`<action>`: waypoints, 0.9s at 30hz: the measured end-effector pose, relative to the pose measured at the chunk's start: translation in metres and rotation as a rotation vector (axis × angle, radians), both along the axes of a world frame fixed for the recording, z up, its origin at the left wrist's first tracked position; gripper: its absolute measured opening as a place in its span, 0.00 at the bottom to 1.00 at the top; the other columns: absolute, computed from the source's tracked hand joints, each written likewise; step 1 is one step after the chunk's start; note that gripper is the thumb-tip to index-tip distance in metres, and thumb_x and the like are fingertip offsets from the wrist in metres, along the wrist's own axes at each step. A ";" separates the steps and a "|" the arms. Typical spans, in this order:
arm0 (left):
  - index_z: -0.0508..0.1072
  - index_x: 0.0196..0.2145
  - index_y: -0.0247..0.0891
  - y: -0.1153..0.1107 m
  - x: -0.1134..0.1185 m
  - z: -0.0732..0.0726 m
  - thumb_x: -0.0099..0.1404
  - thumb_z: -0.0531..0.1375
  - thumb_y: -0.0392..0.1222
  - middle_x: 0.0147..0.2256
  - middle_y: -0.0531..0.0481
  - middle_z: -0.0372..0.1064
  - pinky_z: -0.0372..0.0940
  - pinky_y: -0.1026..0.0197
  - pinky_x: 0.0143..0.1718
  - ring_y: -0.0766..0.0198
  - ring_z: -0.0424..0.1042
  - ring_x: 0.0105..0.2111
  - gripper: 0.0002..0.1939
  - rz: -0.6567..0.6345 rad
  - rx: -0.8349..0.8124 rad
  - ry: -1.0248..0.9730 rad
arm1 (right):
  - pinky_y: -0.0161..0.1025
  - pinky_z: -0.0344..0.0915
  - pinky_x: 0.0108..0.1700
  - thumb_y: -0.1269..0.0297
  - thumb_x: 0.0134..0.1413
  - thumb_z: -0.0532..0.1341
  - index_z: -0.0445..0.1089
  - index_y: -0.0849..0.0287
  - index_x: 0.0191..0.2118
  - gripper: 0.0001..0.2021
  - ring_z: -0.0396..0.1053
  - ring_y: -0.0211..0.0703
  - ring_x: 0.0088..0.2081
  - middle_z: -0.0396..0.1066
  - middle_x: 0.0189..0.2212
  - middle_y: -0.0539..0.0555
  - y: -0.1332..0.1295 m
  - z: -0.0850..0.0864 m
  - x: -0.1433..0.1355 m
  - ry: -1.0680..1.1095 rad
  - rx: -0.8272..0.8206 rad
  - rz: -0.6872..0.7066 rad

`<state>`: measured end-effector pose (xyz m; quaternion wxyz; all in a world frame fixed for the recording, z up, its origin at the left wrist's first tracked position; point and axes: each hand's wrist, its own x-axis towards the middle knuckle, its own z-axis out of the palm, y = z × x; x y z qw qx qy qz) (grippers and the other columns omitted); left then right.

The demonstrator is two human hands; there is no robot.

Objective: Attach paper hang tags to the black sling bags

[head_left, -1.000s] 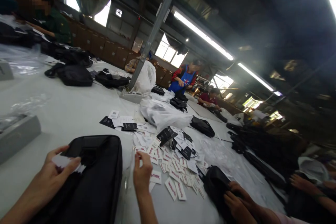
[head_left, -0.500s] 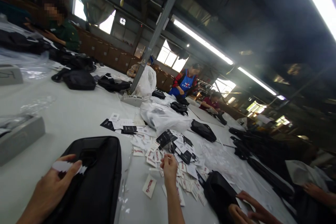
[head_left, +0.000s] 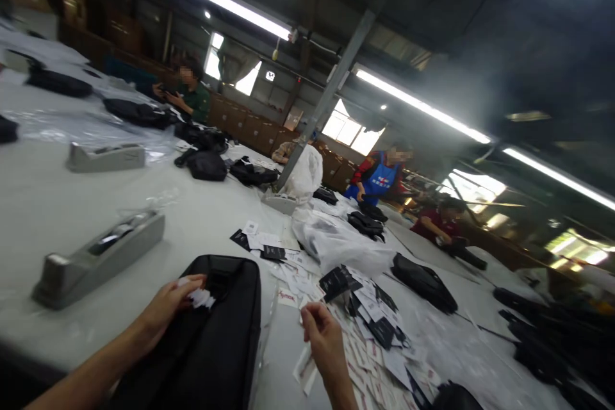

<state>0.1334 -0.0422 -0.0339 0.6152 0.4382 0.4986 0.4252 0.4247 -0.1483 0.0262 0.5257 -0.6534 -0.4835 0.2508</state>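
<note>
A black bag point(head_left: 225, 327) lies on the white table before me, its top at the far end. My left hand point(head_left: 177, 301) is over the bag's upper left side, with fingers closed on a small white piece with a jagged edge point(head_left: 202, 298); its kind is unclear. To the right of the bag, my right hand point(head_left: 324, 339) is raised above the table's tags with thumb and fingers pinched together. Whatever may be between those fingertips is too small to make out. White tags with red lettering point(head_left: 287, 296) and black tags point(head_left: 339, 283) are heaped beyond and beside this hand.
A grey tape dispenser point(head_left: 100, 259) stands left of the bag, another point(head_left: 106, 157) farther back. Clear plastic wrap point(head_left: 341, 240) lies beyond the tags, near a metal post point(head_left: 327, 99). More black bags point(head_left: 425, 282) lie around. Several co-workers sit or stand across the tables.
My view has swung left, so the scene sits farther right and the tape dispenser shows whole. My left hand stays at the bag with the white piece; my right hand remains pinched near the tags.
</note>
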 end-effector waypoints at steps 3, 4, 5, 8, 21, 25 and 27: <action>0.74 0.34 0.35 0.013 -0.008 0.021 0.51 0.60 0.57 0.33 0.46 0.74 0.66 0.62 0.32 0.59 0.73 0.32 0.22 -0.111 -0.177 -0.215 | 0.33 0.56 0.24 0.52 0.49 0.61 0.70 0.60 0.27 0.14 0.59 0.37 0.22 0.61 0.19 0.49 0.003 0.016 -0.038 -0.156 -0.012 0.082; 0.74 0.32 0.35 0.017 -0.010 0.025 0.50 0.61 0.56 0.31 0.47 0.74 0.65 0.63 0.30 0.61 0.72 0.30 0.20 -0.160 -0.183 -0.198 | 0.33 0.55 0.24 0.53 0.51 0.60 0.70 0.60 0.28 0.14 0.58 0.37 0.22 0.61 0.19 0.48 0.004 0.020 -0.049 -0.215 -0.011 0.088; 0.73 0.30 0.35 0.020 -0.010 0.028 0.49 0.62 0.55 0.29 0.48 0.73 0.64 0.64 0.29 0.62 0.71 0.29 0.19 -0.218 -0.157 -0.154 | 0.33 0.54 0.24 0.53 0.51 0.59 0.70 0.60 0.28 0.14 0.57 0.36 0.21 0.60 0.18 0.48 0.006 0.023 -0.059 -0.267 -0.009 0.086; 0.72 0.27 0.34 0.023 -0.006 0.030 0.46 0.66 0.47 0.24 0.52 0.70 0.59 0.65 0.25 0.64 0.68 0.25 0.14 -0.376 -0.011 -0.035 | 0.33 0.49 0.23 0.55 0.53 0.58 0.70 0.58 0.27 0.12 0.54 0.35 0.19 0.55 0.15 0.45 0.012 0.027 -0.080 -0.404 -0.004 0.069; 0.72 0.36 0.36 0.052 -0.015 0.010 0.50 0.60 0.61 0.27 0.50 0.70 0.58 0.67 0.21 0.66 0.67 0.22 0.25 -0.403 -0.382 -0.417 | 0.36 0.50 0.26 0.64 0.55 0.54 0.69 0.55 0.27 0.10 0.64 0.40 0.22 0.69 0.20 0.50 0.055 0.004 -0.130 -0.717 -0.053 0.067; 0.69 0.40 0.39 0.064 -0.015 0.003 0.45 0.66 0.50 0.25 0.53 0.69 0.57 0.68 0.18 0.66 0.67 0.20 0.25 -0.394 -0.384 -0.317 | 0.35 0.51 0.26 0.63 0.56 0.52 0.68 0.55 0.27 0.11 0.65 0.40 0.23 0.70 0.20 0.49 0.052 0.004 -0.121 -0.774 -0.071 0.080; 0.69 0.39 0.38 0.064 -0.013 0.000 0.43 0.66 0.43 0.24 0.55 0.69 0.54 0.69 0.17 0.68 0.65 0.19 0.24 -0.387 -0.343 -0.305 | 0.34 0.51 0.25 0.62 0.56 0.53 0.69 0.55 0.27 0.11 0.66 0.39 0.23 0.70 0.20 0.49 0.047 0.006 -0.111 -0.793 -0.074 0.070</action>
